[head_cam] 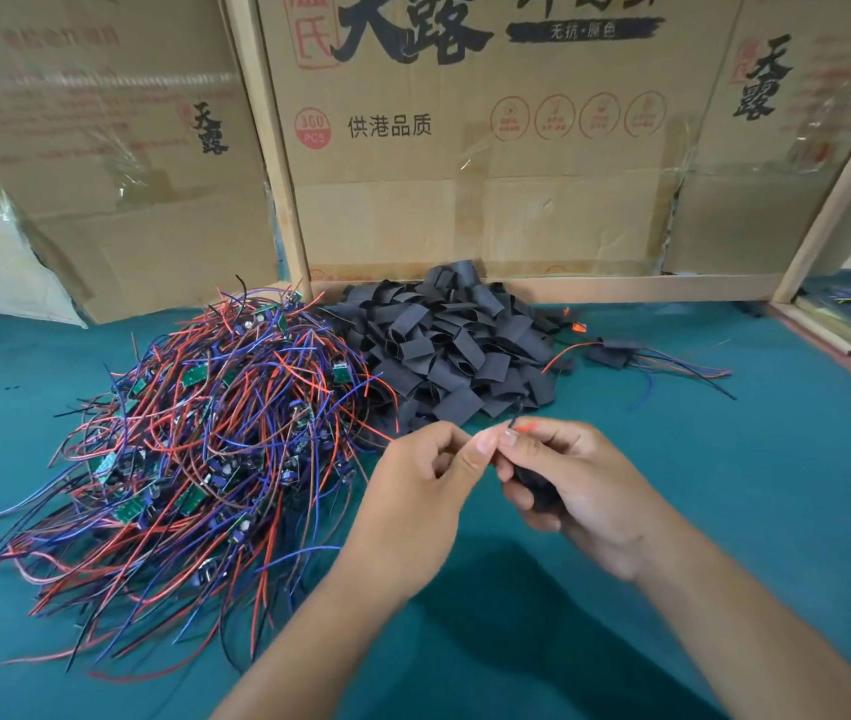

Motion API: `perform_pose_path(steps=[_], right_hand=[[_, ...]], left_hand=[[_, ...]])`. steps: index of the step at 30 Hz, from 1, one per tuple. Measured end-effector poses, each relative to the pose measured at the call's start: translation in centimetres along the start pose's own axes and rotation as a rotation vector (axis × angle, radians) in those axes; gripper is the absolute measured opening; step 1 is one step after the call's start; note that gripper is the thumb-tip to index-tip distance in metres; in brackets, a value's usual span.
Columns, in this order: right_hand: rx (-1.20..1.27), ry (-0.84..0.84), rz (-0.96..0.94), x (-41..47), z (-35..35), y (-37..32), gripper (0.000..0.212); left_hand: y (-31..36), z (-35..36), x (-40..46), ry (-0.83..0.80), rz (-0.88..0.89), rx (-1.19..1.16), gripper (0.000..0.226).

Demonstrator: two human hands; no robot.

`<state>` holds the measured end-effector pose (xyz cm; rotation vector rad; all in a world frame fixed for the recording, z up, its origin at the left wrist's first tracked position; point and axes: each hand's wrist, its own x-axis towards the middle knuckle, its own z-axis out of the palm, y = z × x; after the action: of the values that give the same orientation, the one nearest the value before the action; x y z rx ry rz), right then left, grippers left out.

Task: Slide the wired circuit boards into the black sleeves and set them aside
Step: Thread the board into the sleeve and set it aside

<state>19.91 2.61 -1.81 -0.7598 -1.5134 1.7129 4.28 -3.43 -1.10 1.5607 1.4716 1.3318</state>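
Your right hand (563, 485): grips a black sleeve (532, 485)
Your left hand (423, 491): pinches its red wire (524, 426)
Set aside: one sleeved board (615, 353)

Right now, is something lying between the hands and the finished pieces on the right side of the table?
Nothing visible. Bare green table lies between the right hand, which holds a black sleeve, and the finished pieces.

Both hands meet mid-counter: right hand (566, 488) grips a black sleeve (535, 485), left hand (421, 493) pinches red wire (526, 426) at its mouth. Tangled board pile (195, 449) left, sleeve heap (444, 345) behind.
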Motion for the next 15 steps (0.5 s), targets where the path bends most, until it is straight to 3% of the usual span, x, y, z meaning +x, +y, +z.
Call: perform_pose_path(steps=[4,11,15], right_hand=[[-0.044,0.003,-0.012,0.1,-0.4,-0.2,0.026],[-0.012,-0.008,-0.028,0.2,-0.3,-0.1,0.023],[-0.019,0.013,-0.039,0.2,-0.5,-0.2,0.019]], left_hand=[[-0.6,-0.6,0.1,0.004,0.054,0.003,0.039],[-1.0,-1.2,0.1,-0.148,-0.046,-0.133,0.024],[-1.0,-1.3,0.2,-0.130,-0.033,-0.139,0.023]])
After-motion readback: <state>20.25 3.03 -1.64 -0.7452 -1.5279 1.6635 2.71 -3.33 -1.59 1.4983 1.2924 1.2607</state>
